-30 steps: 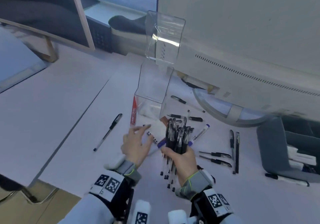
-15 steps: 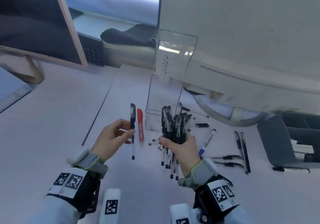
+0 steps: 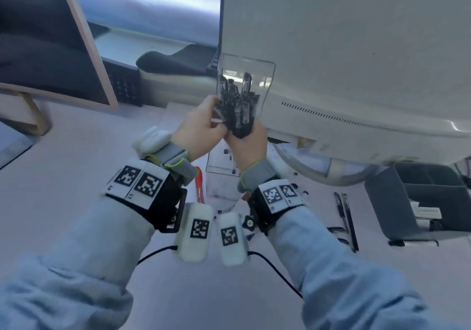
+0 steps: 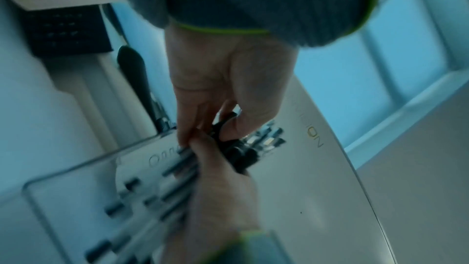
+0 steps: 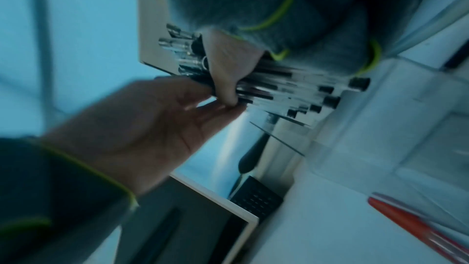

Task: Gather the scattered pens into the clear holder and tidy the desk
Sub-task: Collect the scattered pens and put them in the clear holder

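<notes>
My right hand [image 3: 242, 136] grips a bundle of black pens [image 3: 237, 105] upright, lifted off the desk in front of the clear holder [image 3: 266, 75]. My left hand [image 3: 216, 118] pinches the bundle near its cap end from the left. In the left wrist view the left hand [image 4: 220, 129] pinches the black caps while the right hand [image 4: 218, 172] wraps the barrels beside the holder [image 4: 63, 188]. The right wrist view shows the right hand [image 5: 225, 79] round the bundle [image 5: 279, 87]. A red marker [image 3: 199, 189] lies on the desk left of the holder's base.
A large white monitor back [image 3: 356, 62] hangs close on the right, its curved stand [image 3: 318, 174] behind the holder. Several black pens [image 3: 344, 217] lie on the desk to the right, near a grey organizer [image 3: 382, 202]. A wood-framed screen [image 3: 84, 39] stands at far left.
Both hands have risen from the desk to the height of the holder's top. The left hand brought its single black pen over to the bundle in the right hand.
</notes>
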Tool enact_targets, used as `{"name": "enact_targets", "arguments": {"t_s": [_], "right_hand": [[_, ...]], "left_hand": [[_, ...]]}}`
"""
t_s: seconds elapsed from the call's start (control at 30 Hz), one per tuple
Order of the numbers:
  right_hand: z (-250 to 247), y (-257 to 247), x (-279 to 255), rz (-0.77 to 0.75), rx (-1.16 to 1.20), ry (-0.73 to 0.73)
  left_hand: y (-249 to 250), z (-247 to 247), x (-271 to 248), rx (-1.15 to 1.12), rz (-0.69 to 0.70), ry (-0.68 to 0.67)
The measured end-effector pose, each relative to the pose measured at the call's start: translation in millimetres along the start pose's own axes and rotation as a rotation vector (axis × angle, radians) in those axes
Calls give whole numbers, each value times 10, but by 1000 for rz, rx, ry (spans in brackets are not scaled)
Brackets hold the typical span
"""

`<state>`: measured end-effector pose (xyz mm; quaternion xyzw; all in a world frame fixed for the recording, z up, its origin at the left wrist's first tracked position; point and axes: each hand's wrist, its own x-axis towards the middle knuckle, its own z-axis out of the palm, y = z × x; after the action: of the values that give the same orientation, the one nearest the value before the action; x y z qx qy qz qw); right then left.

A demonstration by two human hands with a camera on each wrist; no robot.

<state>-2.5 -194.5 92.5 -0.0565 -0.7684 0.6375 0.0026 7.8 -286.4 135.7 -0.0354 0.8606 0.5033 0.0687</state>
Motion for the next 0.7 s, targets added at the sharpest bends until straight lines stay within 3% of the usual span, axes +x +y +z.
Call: {"name": "enact_targets", "arguments": {"t_s": [0.2,0.3,0.43,0.57,0.7], "right_hand": [[-126,211,151,1,-179,6],[-189,239,218,-47,-249,-39],[-276,236,272,-20,-238,-81],[-253,103,333,-56,-138,-136],[-227,153,289,-106,-268,-176]], "left_hand": [[38,281,164,-144,-178,-13],[110,337,197,-100,-177,16],[178,413,173,208,-130,138],[228,326,152,171,-80,272],[185,364,97,150,-161,260]]}}
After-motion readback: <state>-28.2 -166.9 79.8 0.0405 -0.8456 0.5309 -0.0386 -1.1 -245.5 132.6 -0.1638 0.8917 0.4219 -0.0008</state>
